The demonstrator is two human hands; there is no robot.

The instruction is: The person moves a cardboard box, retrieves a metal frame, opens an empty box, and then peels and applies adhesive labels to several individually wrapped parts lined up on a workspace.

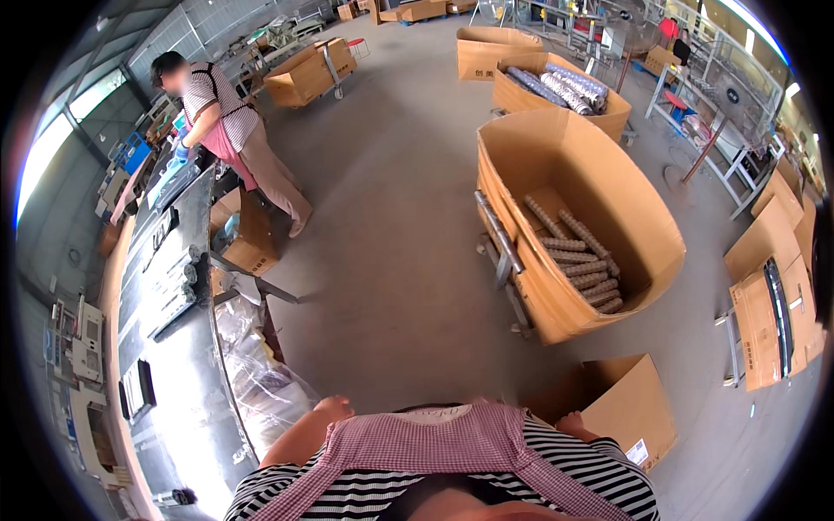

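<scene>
L hand [334, 406], approx 7 o'clock, has fingers loosely parted nr plastic [252, 378]; R hand [573, 424] is by box [643, 408] at 4, fingers can't tell; prob. part-done: brown rolls [586, 271] in big box [647, 226] at 3, black rolls [178, 288] on desk [187, 386] at 9.

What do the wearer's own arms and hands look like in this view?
The left hand and right hand are both bare, with no gloves visible. The left forearm is uncovered below a black-and-white striped sleeve; the right sleeve has the same stripes. Both hands are small in the picture, so finer details cannot be made out.
</scene>
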